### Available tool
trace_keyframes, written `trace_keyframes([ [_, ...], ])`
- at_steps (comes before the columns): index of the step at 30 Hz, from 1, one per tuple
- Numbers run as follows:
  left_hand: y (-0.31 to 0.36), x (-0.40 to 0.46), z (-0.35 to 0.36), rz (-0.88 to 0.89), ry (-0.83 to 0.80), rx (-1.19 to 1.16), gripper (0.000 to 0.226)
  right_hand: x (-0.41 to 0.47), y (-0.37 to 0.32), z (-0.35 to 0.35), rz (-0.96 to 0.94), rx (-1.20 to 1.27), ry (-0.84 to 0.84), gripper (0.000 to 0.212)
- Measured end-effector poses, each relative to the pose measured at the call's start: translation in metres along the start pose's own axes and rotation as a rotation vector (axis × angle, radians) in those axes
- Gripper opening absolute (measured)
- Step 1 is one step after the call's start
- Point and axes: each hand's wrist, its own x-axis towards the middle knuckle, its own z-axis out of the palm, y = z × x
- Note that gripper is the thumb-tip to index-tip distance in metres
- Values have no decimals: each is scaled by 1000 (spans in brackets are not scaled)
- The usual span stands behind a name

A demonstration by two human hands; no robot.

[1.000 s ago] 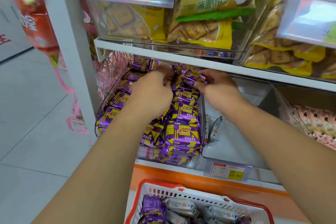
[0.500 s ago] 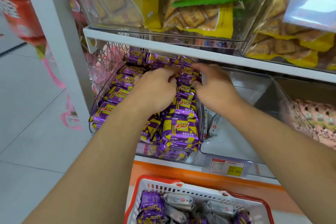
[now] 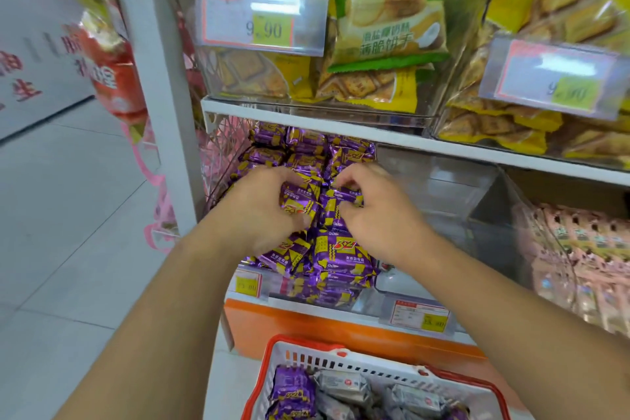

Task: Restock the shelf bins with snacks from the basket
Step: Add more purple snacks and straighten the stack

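We find both hands inside the left bin, the clear one holding the purple packs. The left hand has its fingers curled over a pack in the middle of the pile, and the right hand pinches a neighbouring pack between thumb and fingers. The two hands sit just beside each other, nearly touching, over the centre of the pile.

This bin is stacked high; packs reach its front lip and run back under the white shelf. We judge it close to full, and the work here looks like straightening rows more than adding stock.

The middle bin, just to the right, shows mostly bare clear plastic; we see almost nothing in it. We judge this one still to be filled. Further right, the pink packs fill their bin well.

The basket, red-rimmed and white, stands below the shelf at the lower edge of view. It still holds stock: a few purple packs at its left and several grey packs beside them. How deep the load goes we cannot tell, since the frame cuts it off.

Our assessment: one bin nearly done, one bin hardly begun, basket not yet emptied. The upper shelf's yellow bags are no part of this work.
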Motion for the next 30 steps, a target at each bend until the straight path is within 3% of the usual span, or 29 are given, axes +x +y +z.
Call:
trace_keyframes([
  [8,-21,10,1,-43,240,-441,53,8,-27,15,-18,79,-141,51],
  [14,-8,17,2,25,315,-848,58,30,-30,21,55,257,-42,21],
  [17,-7,22,4,-12,367,-803,53,35,-30,21,183,434,18,12],
  [20,-6,23,3,-68,305,-697,49,38,-35,20,329,628,33,21],
  [23,-5,24,2,-77,250,-794,33,41,-38,17,385,674,-23,21],
  [25,-9,28,0,-74,288,-733,21,42,-36,13,367,617,-5,17],
  [27,-13,35,-2,-60,309,-707,9,41,-32,8,239,308,43,25],
  [30,-15,43,-4,-13,259,-685,14,42,-23,7,-52,-68,30,61],
])
